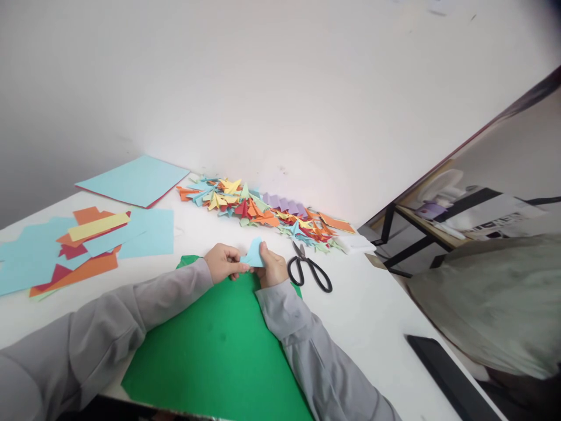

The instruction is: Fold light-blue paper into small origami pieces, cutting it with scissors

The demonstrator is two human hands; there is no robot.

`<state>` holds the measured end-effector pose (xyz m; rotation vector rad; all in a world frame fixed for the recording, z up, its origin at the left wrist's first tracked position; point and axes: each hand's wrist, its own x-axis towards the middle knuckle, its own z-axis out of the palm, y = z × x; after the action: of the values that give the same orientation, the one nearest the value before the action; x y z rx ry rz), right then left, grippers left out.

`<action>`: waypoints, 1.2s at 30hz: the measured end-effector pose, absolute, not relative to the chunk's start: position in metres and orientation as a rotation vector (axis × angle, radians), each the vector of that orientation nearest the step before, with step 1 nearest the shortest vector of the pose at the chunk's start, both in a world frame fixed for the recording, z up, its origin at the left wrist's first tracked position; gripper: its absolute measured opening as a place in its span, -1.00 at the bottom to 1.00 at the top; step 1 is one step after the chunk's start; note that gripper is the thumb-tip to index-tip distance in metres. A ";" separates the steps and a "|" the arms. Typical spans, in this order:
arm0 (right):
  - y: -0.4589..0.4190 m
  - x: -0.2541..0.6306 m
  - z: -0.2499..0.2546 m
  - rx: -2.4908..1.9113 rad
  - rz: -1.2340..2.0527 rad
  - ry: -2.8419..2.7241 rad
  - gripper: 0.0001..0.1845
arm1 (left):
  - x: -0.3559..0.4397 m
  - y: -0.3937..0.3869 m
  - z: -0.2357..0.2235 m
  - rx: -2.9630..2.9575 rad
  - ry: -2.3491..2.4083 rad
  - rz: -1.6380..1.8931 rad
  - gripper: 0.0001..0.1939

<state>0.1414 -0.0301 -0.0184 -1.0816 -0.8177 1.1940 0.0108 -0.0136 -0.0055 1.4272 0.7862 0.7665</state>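
Both hands up front, over far end of green sheet (214,345) on white table (359,304). L hand (223,262) pinching lt-blue paper piece (253,254) btwn thumb & fingers; R hand (274,268) grips same piece from other side, thumb on top. Piece is w/ both hands, exact folds too small to tell. Black-handled scissors (310,269) just R of R hand, blades slightly apart, pointing twd pile of multicolor folded papers (245,204) along wall (272,93); pleated purple strip (284,204) in pile. L side: loose colored sheets & strips (94,240) overlapping; lt-blue square sheet (135,178) behind them, red edge under. Near R edge: flat black obj (447,374), can't ID. Beyond table: shelf (429,225) w/ clutter, person in gray-green clothing (495,304). Nothing btwn hands & pile but bare tabletop.
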 end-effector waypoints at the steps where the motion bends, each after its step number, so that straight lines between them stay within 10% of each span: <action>1: -0.030 0.142 -0.019 -1.075 1.199 -0.816 -0.58 | 0.011 -0.014 -0.005 1.427 0.789 0.765 -0.78; 36: -0.034 0.139 -0.021 -1.055 1.111 -0.952 -0.78 | 0.009 -0.007 -0.008 1.188 0.795 1.016 -0.71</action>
<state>0.1394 -0.0337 -0.0206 -1.0551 -0.9517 1.1109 0.0086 -0.0071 -0.0075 1.1884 0.7952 1.0160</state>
